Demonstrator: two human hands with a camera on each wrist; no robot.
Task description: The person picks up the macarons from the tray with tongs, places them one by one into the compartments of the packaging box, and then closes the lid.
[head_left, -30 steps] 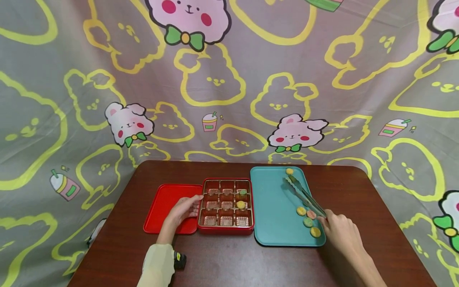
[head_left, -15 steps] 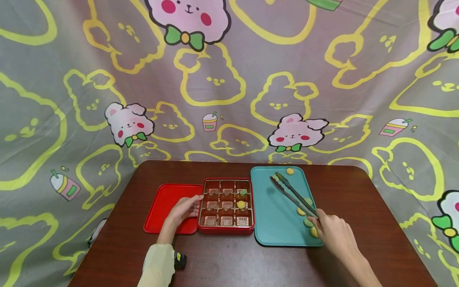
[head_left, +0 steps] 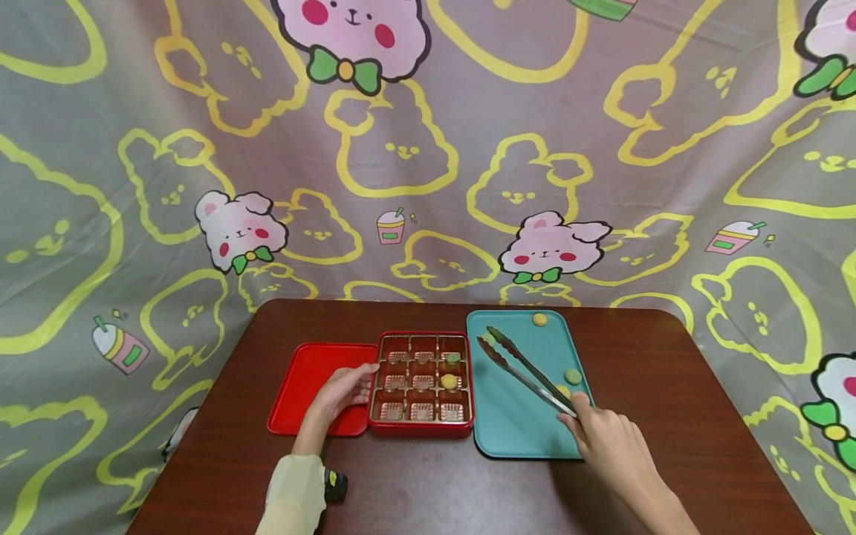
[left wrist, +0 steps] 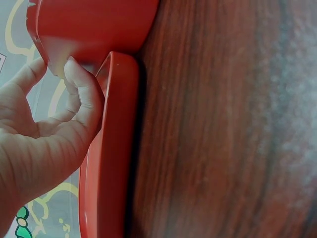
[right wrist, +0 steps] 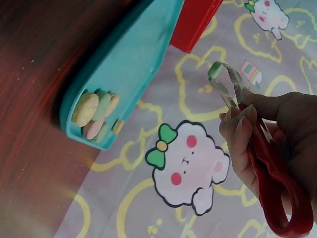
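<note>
In the head view, my right hand (head_left: 618, 449) grips a pair of tongs (head_left: 508, 346) with red handles (right wrist: 267, 163), seen in the right wrist view. Between the tong tips is a pale green macaron (head_left: 490, 339), above the left side of the teal tray (head_left: 511, 435). My left hand (head_left: 344, 390) holds the left side of a red box (head_left: 421, 430), thumb at the rim and curled fingers against the wall. A divided insert inside the box carries a green macaron (head_left: 452, 358) and a yellow macaron (head_left: 449, 382), both in the right column.
A shallow red lid or tray (head_left: 301, 386) lies left of the box, under my left hand. Several macarons gather at the teal tray's near right, including a pink macaron (right wrist: 92, 129). Another yellow macaron (head_left: 539, 319) sits at its far end. A patterned curtain (head_left: 428, 253) stands behind the table.
My right hand has moved the tongs leftward across the teal tray with the green macaron in their tips. The left hand has stayed at the box.
</note>
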